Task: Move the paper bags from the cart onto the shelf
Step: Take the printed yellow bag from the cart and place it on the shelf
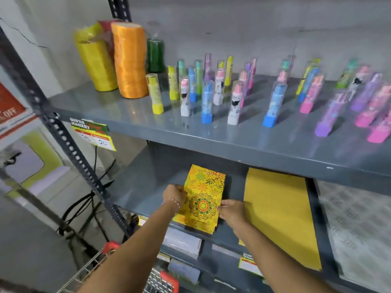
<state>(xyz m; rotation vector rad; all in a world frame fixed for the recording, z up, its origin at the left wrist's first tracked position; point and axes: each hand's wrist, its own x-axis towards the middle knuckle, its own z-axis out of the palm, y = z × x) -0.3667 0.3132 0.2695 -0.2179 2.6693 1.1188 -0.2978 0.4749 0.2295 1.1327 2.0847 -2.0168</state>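
Grey metal shelf (135, 193) holds the yellow patterned paper bags (202, 199) flat near its front edge, beside plain yellow envelopes (279, 214). Left hand (174, 195) and right hand (231, 210) pinch the stack's two sides. Wire cart (88, 271) sits below left.

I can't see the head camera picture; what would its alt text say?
Two bare hands, left hand and right hand, hold the sides of a stack of yellow floral-patterned paper bags lying on a grey metal shelf, beside a plain yellow paper sheet. The shelf above carries colourful capped tubes and yellow and orange ribbon rolls.
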